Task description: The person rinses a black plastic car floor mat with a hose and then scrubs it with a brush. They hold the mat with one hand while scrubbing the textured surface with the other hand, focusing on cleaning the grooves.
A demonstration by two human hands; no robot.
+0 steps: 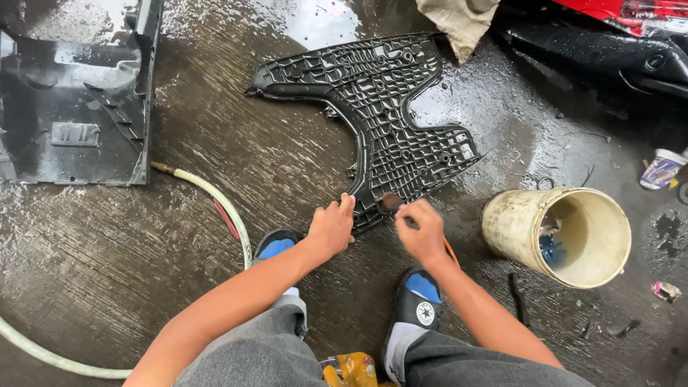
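A black ribbed plastic panel lies flat on the wet concrete floor just ahead of my feet, its gridded underside up and one long arm running off to the far left. My left hand rests on its near edge, fingers together and pressed flat, pinning it down. My right hand sits just beside it at the panel's near tip, fingers curled tight around something small and brownish that reads as a scrubbing pad or brush, blurred; an orange handle seems to trail behind the wrist.

By my reading this is the scrubbing stage, worked at the near corner, with most of the grid beyond not yet reached. Working farther across would call for keeping the panel from sliding on the slick floor and getting into the deep ribs.

A dirty cream bucket lies tipped on its side to my right. A pale hose curves in from the left past my blue-and-black sandal. Another dark body panel sits far left.
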